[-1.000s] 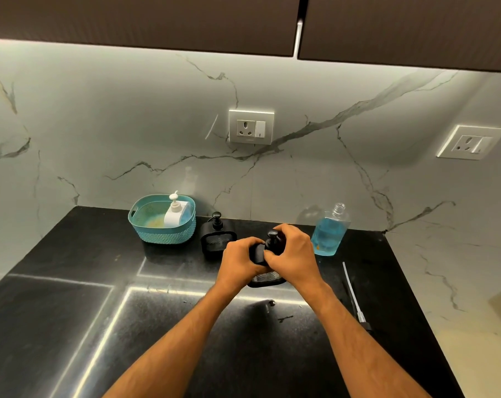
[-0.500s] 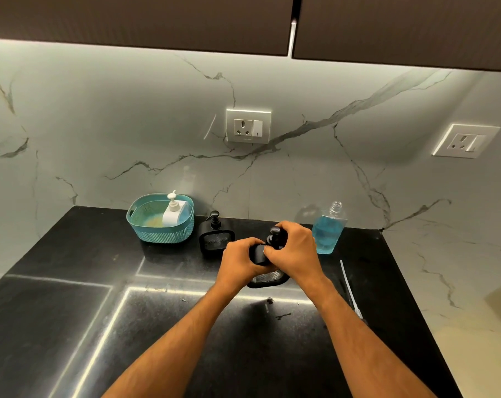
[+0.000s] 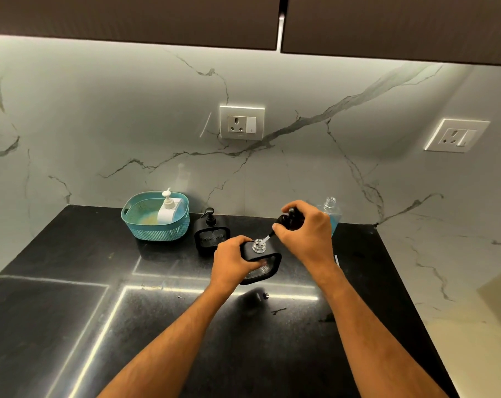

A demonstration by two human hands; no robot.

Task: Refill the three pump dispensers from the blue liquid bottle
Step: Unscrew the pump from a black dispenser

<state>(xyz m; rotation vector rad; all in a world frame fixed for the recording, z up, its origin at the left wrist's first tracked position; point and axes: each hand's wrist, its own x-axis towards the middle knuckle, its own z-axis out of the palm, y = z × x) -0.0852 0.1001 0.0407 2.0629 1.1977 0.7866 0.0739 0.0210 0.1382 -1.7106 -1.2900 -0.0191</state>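
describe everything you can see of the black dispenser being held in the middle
The square black pump dispenser with a clear front window stands on the dark polished countertop, tilted slightly. Its clear threaded neck is open. The left hand grips its body. The right hand holds the black pump head lifted off, its pale dip tube slanting into the neck. Fill level cannot be told.

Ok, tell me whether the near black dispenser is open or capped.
Open: right hand holds the pump head lifted off its bare neck.

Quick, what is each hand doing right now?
Left hand: grips the black dispenser.
Right hand: holds the black pump head, lifted off.
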